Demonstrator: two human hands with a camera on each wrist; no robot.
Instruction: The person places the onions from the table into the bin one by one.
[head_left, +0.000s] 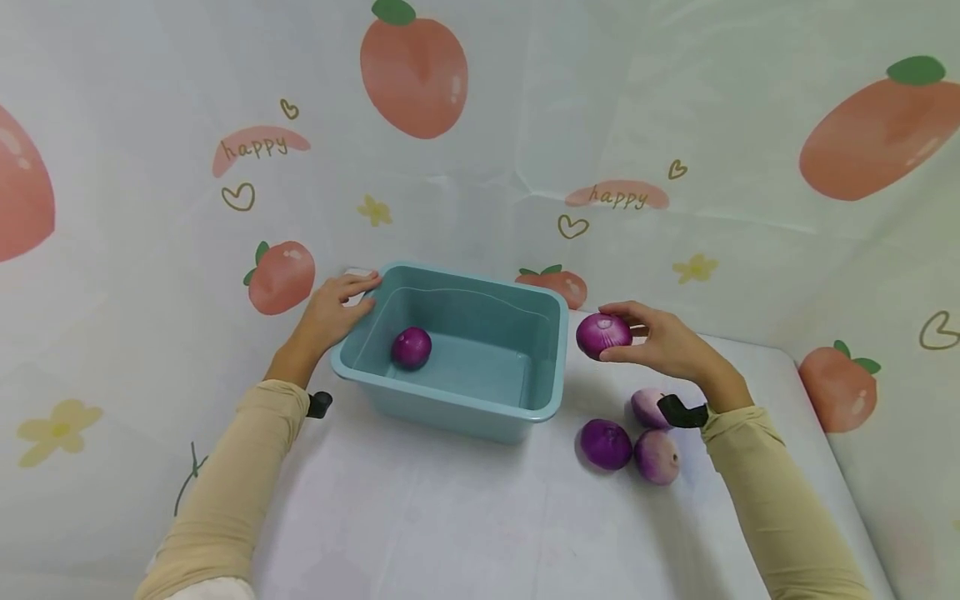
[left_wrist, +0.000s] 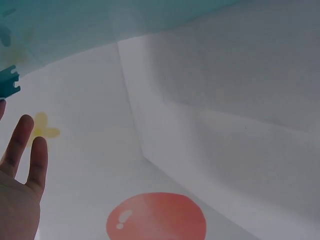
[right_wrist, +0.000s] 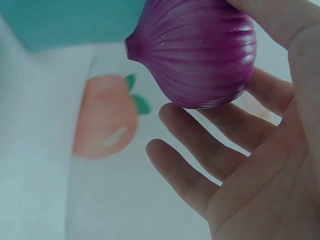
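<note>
A light blue plastic tub (head_left: 450, 421) stands on the table, with one purple onion (head_left: 412, 347) inside near its left end. My left hand (head_left: 330, 312) touches the tub's left rim; in the left wrist view its visible fingers (left_wrist: 37, 167) are straight and spread. To the right of the tub, my right hand (head_left: 667, 342) holds another purple onion (head_left: 602, 335) above the table. The right wrist view shows this onion (right_wrist: 200, 55) between thumb and fingers, its pointed end toward the tub, while the lower fingers extend free of it.
Below the right hand, a dark purple onion (head_left: 605, 445) and two paler ones (head_left: 657, 457) sit close together on the white-covered table (head_left: 450, 517). A cloth printed with fruit (head_left: 414, 79) and flowers hangs behind and at the sides.
</note>
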